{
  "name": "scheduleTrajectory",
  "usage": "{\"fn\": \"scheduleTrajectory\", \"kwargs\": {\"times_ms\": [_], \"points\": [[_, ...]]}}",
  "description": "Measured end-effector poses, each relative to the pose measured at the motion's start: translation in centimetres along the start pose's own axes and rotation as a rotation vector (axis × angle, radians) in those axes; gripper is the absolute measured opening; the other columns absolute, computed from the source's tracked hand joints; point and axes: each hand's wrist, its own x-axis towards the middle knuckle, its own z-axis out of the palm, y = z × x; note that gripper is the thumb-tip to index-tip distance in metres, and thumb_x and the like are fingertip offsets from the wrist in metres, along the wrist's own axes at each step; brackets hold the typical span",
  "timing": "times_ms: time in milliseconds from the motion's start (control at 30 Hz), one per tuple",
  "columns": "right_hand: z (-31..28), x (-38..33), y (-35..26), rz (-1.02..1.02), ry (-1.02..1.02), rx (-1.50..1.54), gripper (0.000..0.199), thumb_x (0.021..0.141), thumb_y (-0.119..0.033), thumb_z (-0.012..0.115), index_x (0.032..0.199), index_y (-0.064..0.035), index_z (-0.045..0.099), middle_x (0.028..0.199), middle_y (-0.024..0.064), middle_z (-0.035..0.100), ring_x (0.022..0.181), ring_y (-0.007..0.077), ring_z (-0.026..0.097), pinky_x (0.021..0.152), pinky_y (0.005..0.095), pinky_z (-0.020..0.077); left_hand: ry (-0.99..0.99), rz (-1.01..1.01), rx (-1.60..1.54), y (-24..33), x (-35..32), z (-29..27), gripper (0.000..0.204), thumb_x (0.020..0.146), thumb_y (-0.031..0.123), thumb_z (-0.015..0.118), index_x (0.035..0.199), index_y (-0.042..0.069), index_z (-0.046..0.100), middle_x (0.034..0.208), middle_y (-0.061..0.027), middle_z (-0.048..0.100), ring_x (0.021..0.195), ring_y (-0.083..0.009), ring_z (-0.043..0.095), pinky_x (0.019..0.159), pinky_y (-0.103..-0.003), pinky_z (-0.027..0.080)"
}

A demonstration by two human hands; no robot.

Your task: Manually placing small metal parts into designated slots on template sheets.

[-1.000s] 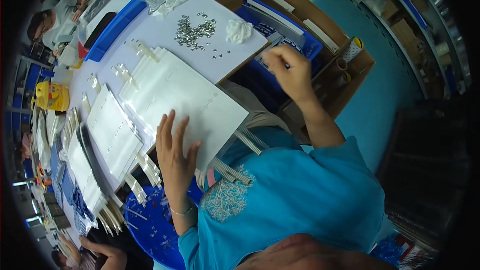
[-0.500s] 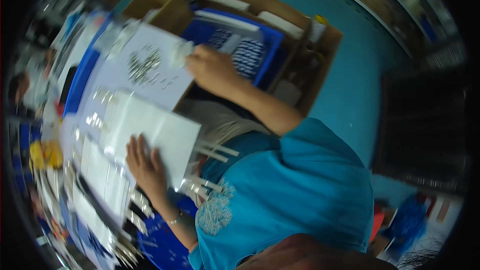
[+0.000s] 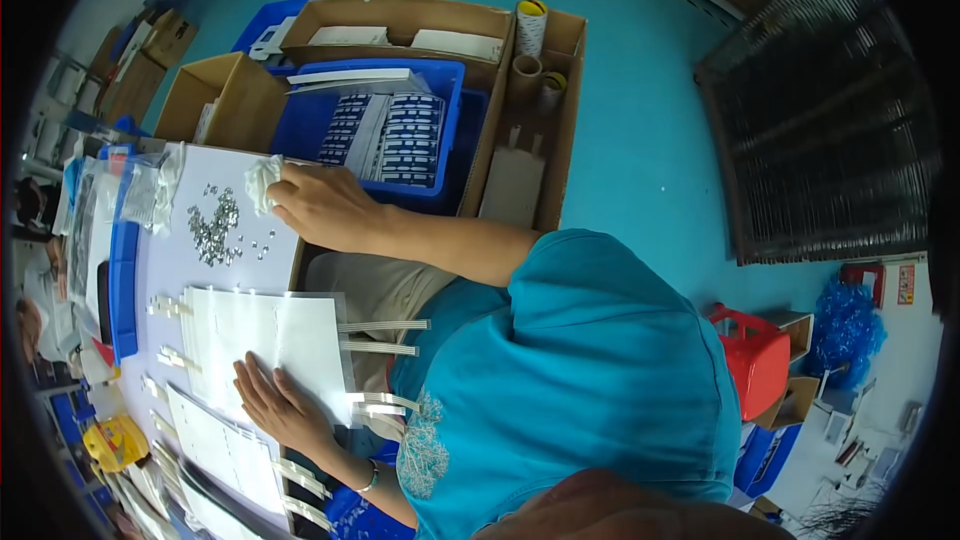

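My left hand [image 3: 285,405] lies flat with its fingers spread on a white rectangular panel [image 3: 235,325] with a clear film margin. Striped flat strips [image 3: 385,326] stick out from the panel's right edge, and short pale tabs [image 3: 170,306] show along its left side. My right hand [image 3: 325,205] is closed on a crumpled white cloth [image 3: 263,183] at the far edge of the pale table [image 3: 265,265]. Left of that cloth is a scattered pile of small shiny metallic pieces [image 3: 213,230]. A second white panel [image 3: 225,460] with similar strips lies nearer.
Beyond the table stand a brown cardboard box [image 3: 225,100] and a blue bin [image 3: 450,130] of packed dark-and-white parts. A long carton [image 3: 565,130] holds tape rolls. Blue trays [image 3: 125,290] line the left. A red stool [image 3: 745,365] and dark rack [image 3: 820,130] are at the right.
The whole view has turned and sharpened from blur. My right hand still grips the cloth by the table edge, and my left hand still rests on the panel.
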Motion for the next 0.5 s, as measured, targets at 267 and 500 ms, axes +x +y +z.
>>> {"fn": "scheduleTrajectory", "kwargs": {"times_ms": [267, 500], "points": [[2.3, -1.7, 0.5, -0.006, 0.109, 0.158, 0.016, 0.089, -0.020, 0.083, 0.095, -0.0115, 0.071, 0.091, 0.0051, 0.070, 0.092, 0.0294, 0.071, 0.078, 0.0432, 0.0592, 0.000, -0.080, 0.056, -0.1, -0.5, -0.4, 0.051, 0.116, 0.044, 0.046, 0.159, 0.019, 0.060, 0.168, -0.0081, 0.052, 0.157, -0.0336, 0.044, 0.128, -0.056, 0.032], [1.1, -1.1, 2.0, -0.114, 0.141, 0.101, 0.030, 0.083, -0.025, 0.094, 0.089, -0.0098, 0.068, 0.091, 0.0067, 0.070, 0.079, 0.0280, 0.070, 0.067, 0.0383, 0.0571, 0.099, -0.050, -0.018, 1.7, 1.4, -0.5, 0.046, 0.110, 0.036, 0.061, 0.152, 0.016, 0.065, 0.159, -0.0149, 0.060, 0.149, -0.0396, 0.052, 0.124, -0.051, 0.037]]}}
